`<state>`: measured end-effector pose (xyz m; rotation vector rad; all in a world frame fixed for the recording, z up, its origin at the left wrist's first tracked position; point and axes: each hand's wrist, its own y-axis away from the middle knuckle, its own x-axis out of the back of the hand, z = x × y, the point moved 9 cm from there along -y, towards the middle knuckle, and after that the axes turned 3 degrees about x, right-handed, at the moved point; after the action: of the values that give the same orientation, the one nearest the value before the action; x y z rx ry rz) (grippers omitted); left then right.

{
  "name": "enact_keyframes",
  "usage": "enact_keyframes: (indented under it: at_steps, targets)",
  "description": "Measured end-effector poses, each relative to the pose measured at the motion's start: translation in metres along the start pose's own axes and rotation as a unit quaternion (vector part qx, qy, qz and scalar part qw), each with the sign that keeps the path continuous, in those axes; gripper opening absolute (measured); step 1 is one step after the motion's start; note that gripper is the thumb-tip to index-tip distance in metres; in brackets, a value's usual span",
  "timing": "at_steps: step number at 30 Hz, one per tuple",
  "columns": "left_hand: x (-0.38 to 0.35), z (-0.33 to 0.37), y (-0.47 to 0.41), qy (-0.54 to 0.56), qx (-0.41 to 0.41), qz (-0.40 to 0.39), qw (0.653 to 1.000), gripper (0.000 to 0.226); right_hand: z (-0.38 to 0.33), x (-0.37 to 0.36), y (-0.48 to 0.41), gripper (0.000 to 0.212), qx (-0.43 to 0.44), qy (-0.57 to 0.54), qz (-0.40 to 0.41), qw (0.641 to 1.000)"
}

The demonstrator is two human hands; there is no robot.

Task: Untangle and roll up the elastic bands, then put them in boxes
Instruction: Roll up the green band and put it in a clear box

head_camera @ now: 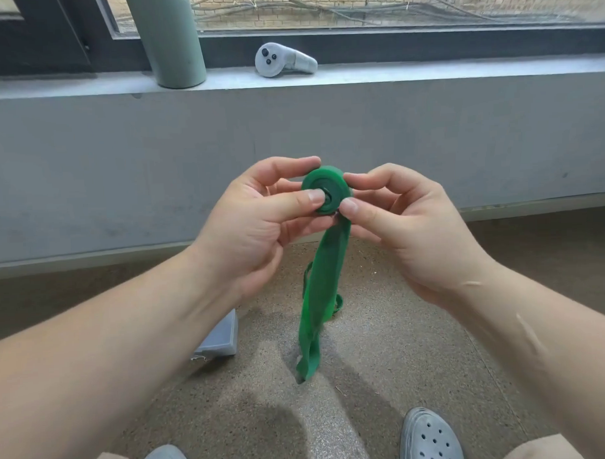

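Observation:
A green elastic band point(322, 290) is partly wound into a tight coil held up in front of me, and its loose tail hangs down toward the floor. My left hand point(256, 224) pinches the coil from the left, thumb on its centre and fingers behind it. From the right, my right hand point(407, 225) pinches the coil's rim between thumb and forefinger where the tail leaves it. A clear plastic box point(222, 335) lies on the floor below my left forearm, partly hidden by it.
A grey concrete wall point(86, 168) runs close ahead under a window sill. On the sill stand a grey-green pipe point(171, 41) and a white hand controller point(283, 60). My two grey clogs point(428, 437) rest on the speckled floor.

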<state>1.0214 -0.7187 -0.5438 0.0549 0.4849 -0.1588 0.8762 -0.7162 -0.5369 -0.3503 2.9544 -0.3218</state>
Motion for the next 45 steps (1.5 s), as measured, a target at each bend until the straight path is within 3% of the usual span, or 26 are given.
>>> enact_keyframes:
  at_steps: [6,10,16,20,24,27,31,34,40,45]
  targets:
    - [-0.007,0.0,0.006,-0.044,-0.031,-0.003,0.999,0.024,-0.008,0.003,0.003,0.015,0.069,-0.003,0.053,0.996]
    - [-0.009,-0.001,0.01,-0.049,-0.051,0.001,0.998,0.023,-0.012,0.003,0.005,0.028,0.084,0.017,0.052,0.995]
    - [-0.007,-0.011,0.009,-0.072,-0.032,-0.001,0.997,0.024,-0.012,0.008,0.004,0.022,0.095,0.073,0.043,0.992]
    - [-0.002,-0.011,0.002,-0.173,0.012,-0.041,0.984,0.025,-0.015,0.012,0.002,0.02,0.061,0.137,-0.014,0.989]
    - [-0.002,-0.002,-0.001,-0.316,0.027,-0.092,0.944,0.024,-0.008,0.005,0.0,0.02,0.001,0.183,-0.116,0.976]
    - [-0.005,-0.003,0.001,-0.344,0.056,-0.128,0.928,0.032,-0.005,-0.001,0.001,0.018,-0.014,0.204,-0.155,0.967]
    - [-0.008,-0.001,0.002,-0.367,0.038,-0.126,0.921,0.036,-0.004,0.0,-0.002,0.02,-0.009,0.215,-0.148,0.965]
    - [-0.009,0.003,0.004,-0.339,0.011,-0.107,0.934,0.032,-0.008,0.002,-0.004,0.018,0.009,0.211,-0.127,0.969]
    - [-0.002,0.002,0.002,-0.161,-0.005,-0.036,0.986,0.034,-0.016,0.011,-0.007,0.012,0.036,0.12,-0.039,0.991]
    - [-0.001,0.003,0.001,-0.069,-0.011,-0.001,0.998,0.034,-0.011,0.011,-0.003,0.016,0.051,0.093,0.007,0.994]
